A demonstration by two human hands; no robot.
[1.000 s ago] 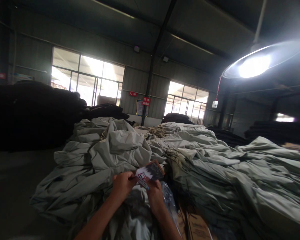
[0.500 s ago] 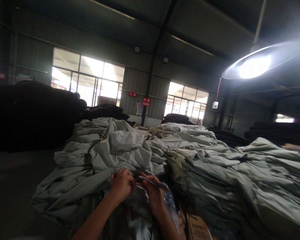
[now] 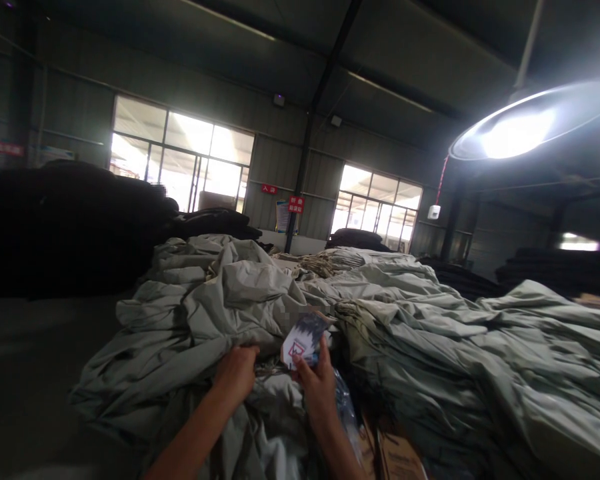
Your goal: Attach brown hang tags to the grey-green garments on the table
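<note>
Cardboard box [image 3: 397, 460], lower right, contents unseen, beside heaped grey-green fabric [image 3: 240, 300]. Right hand [image 3: 320, 383] pinches printed card [image 3: 304, 339] upright above the heap; left hand [image 3: 236, 373], fingers curled, grips fabric just beside it.

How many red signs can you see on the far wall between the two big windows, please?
2: a small red sign right of the left window, and a larger red sign on the pillar beside it. Dark fabric stacks may hide others.

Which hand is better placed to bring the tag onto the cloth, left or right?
Right, most likely. The right hand already pinches the tag upright just above the grey cloth. The left hand is busy, resting on that cloth beside it.
</note>
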